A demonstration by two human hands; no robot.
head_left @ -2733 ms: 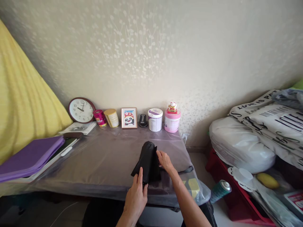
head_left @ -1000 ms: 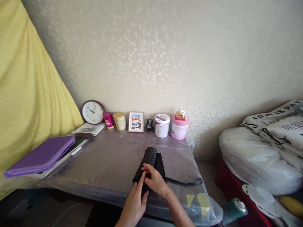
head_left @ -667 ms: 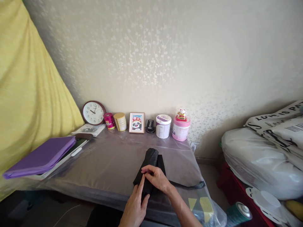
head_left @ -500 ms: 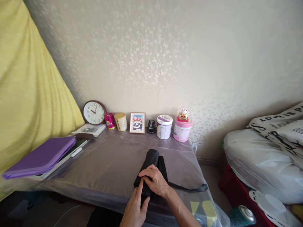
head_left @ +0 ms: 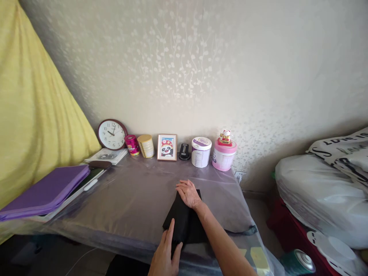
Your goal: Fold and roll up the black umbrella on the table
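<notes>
A rolled bundle of black fabric (head_left: 180,222) lies lengthwise on the table, with a flat black layer beneath it to the right. My left hand (head_left: 166,251) grips the near end, thumb on the right side and fingers along the left. My right hand (head_left: 188,193) is curved over the far end, fingers together and pressed on the fabric, hiding that end. My right forearm crosses the lower right part of the cloth. A thin dark strip (head_left: 244,232) lies on the table to the right.
Plastic sheeting covers the table (head_left: 129,199). Along the wall stand a clock (head_left: 112,134), tins, a framed panda picture (head_left: 167,147), a white tub (head_left: 201,152) and a pink tub (head_left: 224,155) with a cat figurine. At left lies a purple folder (head_left: 43,189); a spray can (head_left: 297,262) stands lower right.
My right hand has slid away from my left hand to the bundle's far end, covering it. My left hand stays at the near end. The view has shifted slightly.
</notes>
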